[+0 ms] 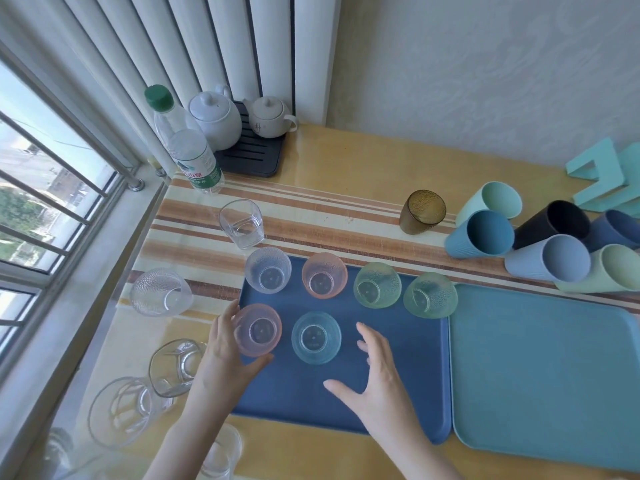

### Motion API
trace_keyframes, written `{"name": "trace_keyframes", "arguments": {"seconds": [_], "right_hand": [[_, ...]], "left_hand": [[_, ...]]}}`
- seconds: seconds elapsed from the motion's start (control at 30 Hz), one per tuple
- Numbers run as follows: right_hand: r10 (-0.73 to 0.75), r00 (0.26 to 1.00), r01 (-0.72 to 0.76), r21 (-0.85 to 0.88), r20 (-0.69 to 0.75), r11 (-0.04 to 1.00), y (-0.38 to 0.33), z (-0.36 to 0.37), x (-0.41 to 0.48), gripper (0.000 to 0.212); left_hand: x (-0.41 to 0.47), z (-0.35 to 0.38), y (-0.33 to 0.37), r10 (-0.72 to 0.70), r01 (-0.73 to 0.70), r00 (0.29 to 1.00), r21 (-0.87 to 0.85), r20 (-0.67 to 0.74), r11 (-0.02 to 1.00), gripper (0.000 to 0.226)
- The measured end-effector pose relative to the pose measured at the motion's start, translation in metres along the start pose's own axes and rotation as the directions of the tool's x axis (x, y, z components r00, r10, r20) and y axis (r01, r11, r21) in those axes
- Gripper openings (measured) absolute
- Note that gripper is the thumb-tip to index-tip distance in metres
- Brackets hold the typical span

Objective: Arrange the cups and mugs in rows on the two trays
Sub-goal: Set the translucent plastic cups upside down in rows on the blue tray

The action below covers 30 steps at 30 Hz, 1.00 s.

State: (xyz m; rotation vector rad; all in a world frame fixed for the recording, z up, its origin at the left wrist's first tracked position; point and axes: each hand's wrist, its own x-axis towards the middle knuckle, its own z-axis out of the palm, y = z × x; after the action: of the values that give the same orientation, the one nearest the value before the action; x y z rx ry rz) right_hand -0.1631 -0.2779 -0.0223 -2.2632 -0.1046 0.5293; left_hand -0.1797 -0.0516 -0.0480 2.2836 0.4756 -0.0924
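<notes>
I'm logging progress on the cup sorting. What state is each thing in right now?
dark blue tray, holds six upright tinted cups: four behind, two in front
front pink cup, gripped by left hand
right hand, open above the tray, holding nothing
teal tray, no cups on it
amber glass, upright, off the trays
water bottle, upright, capped
teapots, lids on

The left hand [221, 348] curls round a pink cup [258, 330] by the left edge of the dark blue tray [398, 393], with an aqua cup [316, 337] just beside it. The right hand [377, 382] hovers, fingers spread, over the tray's middle. A row of four cups [324, 275] lines its far edge. A teal tray [547, 375] lies against its right edge.
</notes>
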Motion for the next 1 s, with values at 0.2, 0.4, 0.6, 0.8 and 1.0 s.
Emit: {"name": "trace_keyframes", "arguments": {"seconds": [0.2, 0.4, 0.6, 0.8, 1.0], "right_hand": [[-0.203, 0.968, 0.200, -0.033, -0.147, 0.979, -0.032, -0.038, 0.043, 0.062], [-0.407, 0.913, 0.398, -0.284, 0.030, 0.872, -0.086, -0.024, 0.105, 0.080], [-0.333, 0.878, 0.474, -0.517, 0.345, 0.713, -0.110, 0.028, 0.148, 0.092], [-0.298, 0.899, 0.396, -0.304, 0.322, 0.866, -0.105, 0.028, 0.157, 0.075], [-0.261, 0.880, 0.382, -0.266, 0.396, 0.885, -0.104, 0.023, 0.158, 0.078]], "left_hand": [[-0.003, 0.001, -0.002, -0.008, 0.008, 1.000, -0.005, -0.008, 1.000, 0.099], [-0.004, 0.005, -0.007, 0.025, -0.025, 1.000, -0.023, -0.018, 0.999, 0.094], [0.004, 0.003, -0.004, 0.036, -0.038, 0.999, -0.052, -0.033, 0.998, 0.081], [0.021, -0.003, -0.003, 0.072, -0.073, 0.997, -0.042, -0.020, 0.996, 0.075], [0.025, -0.004, -0.006, 0.081, -0.081, 0.997, -0.064, -0.001, 0.995, 0.075]]}}
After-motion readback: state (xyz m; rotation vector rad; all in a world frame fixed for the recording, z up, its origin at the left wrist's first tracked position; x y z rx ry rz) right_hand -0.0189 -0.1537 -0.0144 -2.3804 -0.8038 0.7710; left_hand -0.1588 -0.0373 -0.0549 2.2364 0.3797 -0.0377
